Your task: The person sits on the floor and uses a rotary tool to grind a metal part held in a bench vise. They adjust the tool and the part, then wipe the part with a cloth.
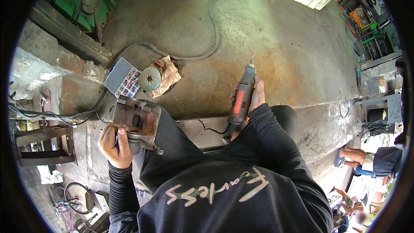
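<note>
My left hand (114, 144) grips a rusty grey metal housing (137, 120) that rests on my left knee, my thumb on its lower edge. My right hand (255, 97) holds a dark rotary tool (241, 97) with an orange stripe, its thin bit pointing up and away over the floor. The tool's black cord (211, 128) hangs down between my knees. I wear black sleeves and dark trousers.
An open grey parts box (123, 77), a green-grey disc (149, 79) and crumpled brown paper (170, 75) lie on the rusty concrete floor. A grey cable (213, 26) snakes across it. Green machine (86, 0) far left; another person's legs (351, 157) at right.
</note>
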A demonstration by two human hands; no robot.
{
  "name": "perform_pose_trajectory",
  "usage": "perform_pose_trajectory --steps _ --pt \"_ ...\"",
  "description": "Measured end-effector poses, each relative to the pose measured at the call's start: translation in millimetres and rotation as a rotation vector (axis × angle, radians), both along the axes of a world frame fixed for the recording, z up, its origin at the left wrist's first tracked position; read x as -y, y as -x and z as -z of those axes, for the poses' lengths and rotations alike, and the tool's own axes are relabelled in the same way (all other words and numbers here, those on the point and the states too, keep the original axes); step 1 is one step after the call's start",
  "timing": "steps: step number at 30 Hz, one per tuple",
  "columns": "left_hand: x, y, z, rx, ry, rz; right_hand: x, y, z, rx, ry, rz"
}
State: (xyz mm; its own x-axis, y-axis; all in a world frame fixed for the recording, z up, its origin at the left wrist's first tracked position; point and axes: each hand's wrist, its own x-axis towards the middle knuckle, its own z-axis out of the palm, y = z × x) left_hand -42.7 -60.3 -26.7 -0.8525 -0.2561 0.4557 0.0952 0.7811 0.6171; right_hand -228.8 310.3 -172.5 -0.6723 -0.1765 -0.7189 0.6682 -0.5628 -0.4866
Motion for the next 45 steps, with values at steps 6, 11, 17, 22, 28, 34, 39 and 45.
perform_pose_trajectory --steps 6,11,17,22,28,34,39,45 --pt "1 -5 -2 0.003 0.024 0.003 3 8 39 -0.265 -0.520 -0.232" --pt "1 -9 -5 -0.034 -0.012 0.042 7 39 91 -0.544 -1.397 -0.426" --pt "8 -15 -8 -0.026 0.017 0.066 13 59 112 -0.468 -1.660 -0.543" --pt "16 -23 -7 -0.034 0.000 0.066 29 58 110 -0.443 -1.747 -0.570" --pt "26 -33 -5 -0.008 -0.062 0.021 77 58 90 -0.765 -2.025 -0.605" --pt "33 -35 -5 -0.023 -0.077 0.062 222 99 103 -0.965 -1.703 -0.988" --pt "38 -33 -2 -0.080 -0.101 0.128 270 115 126 -0.654 -1.471 -1.094" --pt "36 -18 0 -0.079 -0.047 0.216 254 119 133 -0.698 -0.844 -0.536"
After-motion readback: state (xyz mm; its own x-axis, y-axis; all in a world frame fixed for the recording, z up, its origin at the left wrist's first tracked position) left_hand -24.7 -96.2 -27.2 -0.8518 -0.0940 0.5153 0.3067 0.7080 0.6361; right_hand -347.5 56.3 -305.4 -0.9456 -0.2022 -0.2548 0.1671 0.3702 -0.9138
